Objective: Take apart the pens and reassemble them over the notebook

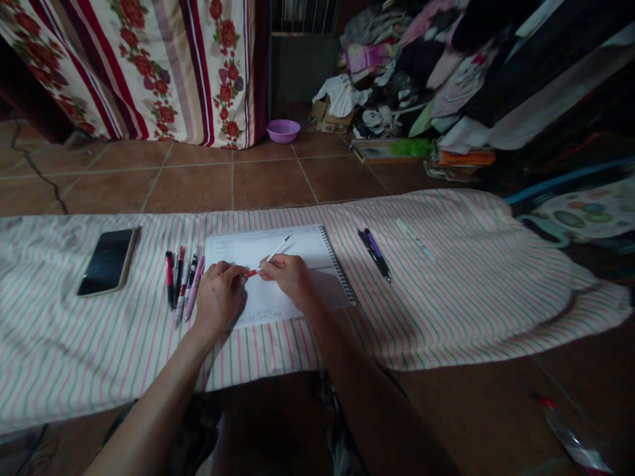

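Note:
My right hand (pixel 292 276) is closed in a pinch on a thin white-and-red pen (pixel 278 248) over the spiral notebook (pixel 315 248). The pen's white length, with a dark tip, slants up and away past my right fingers. Its red part shows between my two hands. Pinched at the red end are the fingers of my left hand (pixel 218 294), which lies over the notebook's left edge. Whether the red and white parts are one piece, I cannot tell. Several pens (pixel 181 284) lie in a bunch just left of my left hand.
The striped cloth (pixel 446 297) covers the low table. A phone (pixel 108 261) lies at left. Two dark pens (pixel 375 254) and a pale green strip (pixel 415 239) are right of the notebook. Beyond are a purple bowl (pixel 284 131) and heaped clothes; a bottle (pixel 575 436) lies on the floor.

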The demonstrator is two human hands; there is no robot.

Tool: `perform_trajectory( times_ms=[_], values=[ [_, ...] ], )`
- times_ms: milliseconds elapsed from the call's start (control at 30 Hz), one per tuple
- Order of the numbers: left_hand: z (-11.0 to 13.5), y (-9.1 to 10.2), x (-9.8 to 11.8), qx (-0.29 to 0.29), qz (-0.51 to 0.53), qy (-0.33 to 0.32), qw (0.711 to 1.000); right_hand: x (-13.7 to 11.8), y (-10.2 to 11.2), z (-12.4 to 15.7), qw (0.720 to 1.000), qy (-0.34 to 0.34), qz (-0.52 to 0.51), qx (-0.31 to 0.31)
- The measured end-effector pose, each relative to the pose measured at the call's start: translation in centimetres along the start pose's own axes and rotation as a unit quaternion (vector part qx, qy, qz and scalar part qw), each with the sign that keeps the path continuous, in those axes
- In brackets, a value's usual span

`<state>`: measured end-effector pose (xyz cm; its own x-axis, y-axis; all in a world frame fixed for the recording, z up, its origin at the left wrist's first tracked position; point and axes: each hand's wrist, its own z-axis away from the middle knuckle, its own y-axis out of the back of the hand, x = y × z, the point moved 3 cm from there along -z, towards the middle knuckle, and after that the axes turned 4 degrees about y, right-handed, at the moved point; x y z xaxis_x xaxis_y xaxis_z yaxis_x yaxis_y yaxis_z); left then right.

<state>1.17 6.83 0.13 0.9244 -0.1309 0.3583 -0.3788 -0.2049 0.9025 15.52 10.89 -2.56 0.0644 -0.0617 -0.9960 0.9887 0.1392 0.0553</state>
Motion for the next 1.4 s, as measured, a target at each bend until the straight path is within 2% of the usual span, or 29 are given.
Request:
perform_trajectory(
  times_ms=[200, 367, 667, 767, 867, 1033, 1233, 1400],
  values=[
    [0.0, 0.5, 0.1, 0.015, 0.044, 0.008, 0.999, -0.9, -0.3, 0.3, 0.991, -0.059, -0.116, 0.011],
    [0.1, 1.1, 0.5, 0.026, 0.056, -0.006, 0.998, -2.0, -0.5, 1.0, 0.984, -0.071, -0.162, -0.017],
    [0.4, 1.8, 1.2, 0.033, 0.117, 0.011, 0.992, -2.2, -1.0, 1.5, 0.986, -0.048, -0.158, -0.031],
    [0.5, 1.9, 1.4, 0.05, 0.146, -0.001, 0.988, -2.5, -1.1, 1.6, 0.992, -0.01, -0.117, -0.039],
    [0.6, 1.7, 1.5, 0.06, 0.194, -0.005, 0.979, -3.0, -1.0, 1.7, 0.997, 0.058, -0.014, -0.04],
    [1.0, 1.2, 1.9, 0.074, 0.292, 0.033, 0.953, -4.6, -0.7, 2.2, 0.974, 0.185, 0.133, -0.013],
    [1.2, 0.8, 2.3, 0.076, 0.399, 0.091, 0.909, -5.8, -0.7, 2.8, 0.952, 0.264, 0.152, 0.017],
    [1.2, 0.4, 2.3, 0.075, 0.455, 0.104, 0.881, -6.1, -0.8, 3.1, 0.948, 0.277, 0.157, 0.012]
  ],
)
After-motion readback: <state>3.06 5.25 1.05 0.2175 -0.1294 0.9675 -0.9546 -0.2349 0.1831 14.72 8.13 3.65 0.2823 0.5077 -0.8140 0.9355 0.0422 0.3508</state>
